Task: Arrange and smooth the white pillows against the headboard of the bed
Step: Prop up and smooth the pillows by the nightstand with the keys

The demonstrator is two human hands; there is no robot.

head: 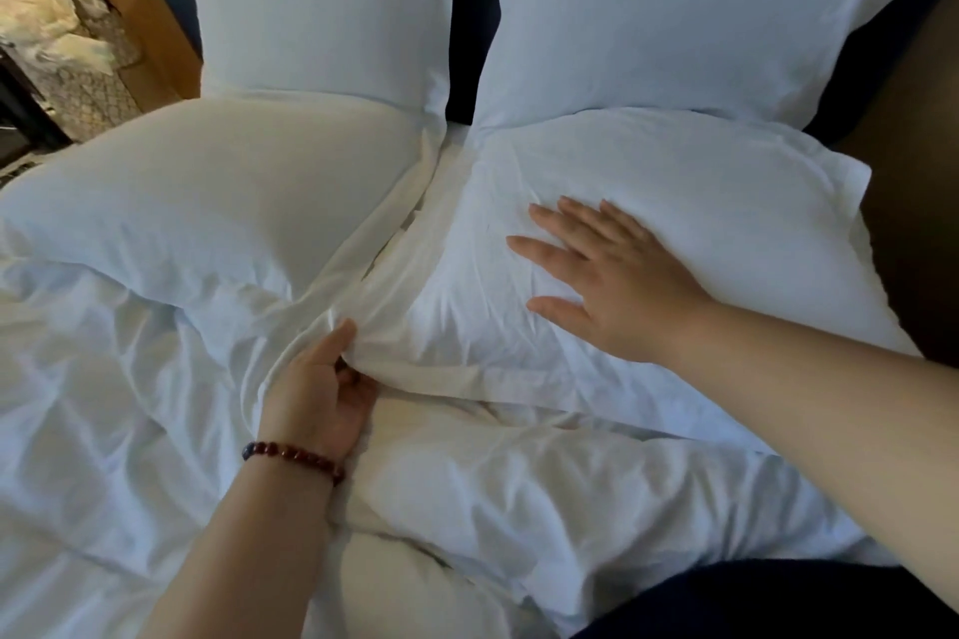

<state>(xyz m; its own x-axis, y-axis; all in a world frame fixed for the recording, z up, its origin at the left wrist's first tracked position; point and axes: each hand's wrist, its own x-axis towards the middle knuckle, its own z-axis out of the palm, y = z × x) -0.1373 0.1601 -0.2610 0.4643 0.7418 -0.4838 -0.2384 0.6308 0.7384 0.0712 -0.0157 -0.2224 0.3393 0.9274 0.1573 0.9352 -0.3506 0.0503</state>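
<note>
left hand [319,392] pinches pillow [648,202] corner; right hand [607,275] flat on it

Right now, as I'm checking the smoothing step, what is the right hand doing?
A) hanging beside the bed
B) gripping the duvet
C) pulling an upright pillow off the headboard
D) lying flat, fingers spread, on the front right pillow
D: the right hand lies open, fingers spread, on the front right pillow, while the left hand pinches a pillowcase flap.
</note>
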